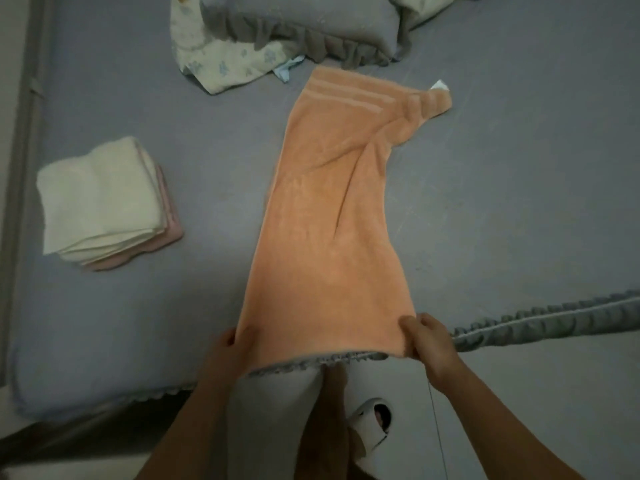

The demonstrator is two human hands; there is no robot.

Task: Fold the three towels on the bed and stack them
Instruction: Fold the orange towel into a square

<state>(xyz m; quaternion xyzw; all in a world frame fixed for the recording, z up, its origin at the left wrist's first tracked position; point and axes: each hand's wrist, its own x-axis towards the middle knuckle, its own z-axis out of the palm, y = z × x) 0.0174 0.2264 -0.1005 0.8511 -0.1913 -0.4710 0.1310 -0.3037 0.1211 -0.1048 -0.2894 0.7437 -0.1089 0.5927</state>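
An orange towel (pixel 329 216) lies stretched lengthwise across the grey bed, its striped far end rumpled near the pillows. My left hand (pixel 227 348) pinches its near left corner at the bed's edge. My right hand (pixel 427 341) pinches the near right corner. To the left, a folded cream towel (pixel 100 199) sits on top of a folded pink towel (pixel 171 233), forming a small stack.
The grey bed sheet (pixel 519 202) has a ruffled edge (pixel 540 320) running to the right. A grey ruffled pillow (pixel 304 26) and a patterned cloth (pixel 221 64) lie at the far end. A white slipper (pixel 372 420) is on the floor below.
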